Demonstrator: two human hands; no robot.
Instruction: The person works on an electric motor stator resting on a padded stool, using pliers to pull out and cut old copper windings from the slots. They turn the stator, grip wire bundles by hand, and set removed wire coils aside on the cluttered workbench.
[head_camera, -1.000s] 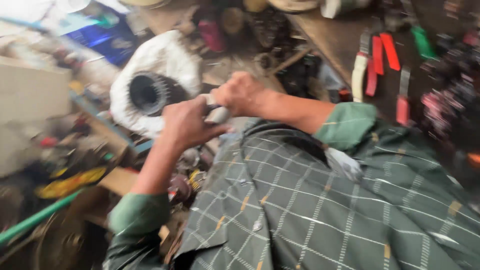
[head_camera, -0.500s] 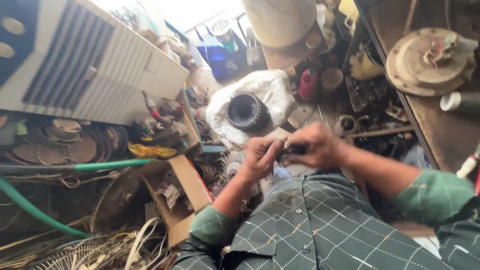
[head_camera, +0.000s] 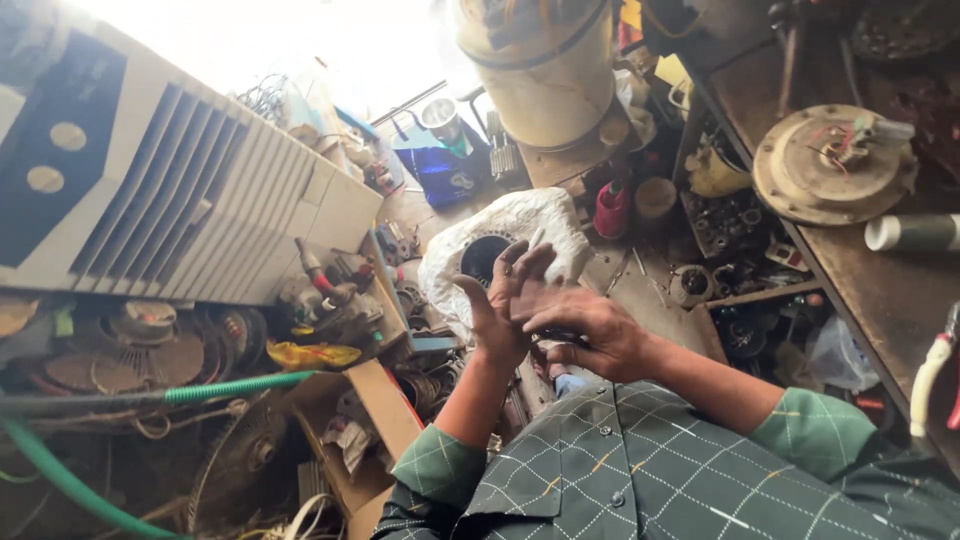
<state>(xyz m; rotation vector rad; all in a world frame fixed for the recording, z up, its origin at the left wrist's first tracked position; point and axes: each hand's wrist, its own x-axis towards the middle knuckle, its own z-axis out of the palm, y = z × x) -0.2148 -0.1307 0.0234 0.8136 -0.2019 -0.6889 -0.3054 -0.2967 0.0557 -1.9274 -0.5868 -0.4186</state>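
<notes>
So both hands are up in front of the chest here, over a really cluttered workshop floor. The left hand (head_camera: 505, 300) is raised with the palm showing and its fingers (head_camera: 520, 262) spread wide and loose, gripping nothing. The right hand (head_camera: 590, 330) sits just beside it, touching or nearly touching at the palm, with its fingers (head_camera: 550, 322) curled down over a small dark object (head_camera: 565, 338). Most of that piece is hidden under the hand, so I can't tell what it is or how firmly it's held.

Right behind the hands, on the floor, there's a motor wrapped in white plastic (head_camera: 510, 230) with a dark round opening facing up. Further left is a big white air cooler (head_camera: 190, 190) with slatted vents, and below it a green hose (head_camera: 230, 388) runs across a cardboard box (head_camera: 375, 410). A red spool (head_camera: 611, 208) stands near the wrapped motor. On the right, the counter (head_camera: 880, 290) carries a round rusty metal disc (head_camera: 833, 165) with wires on top.
</notes>
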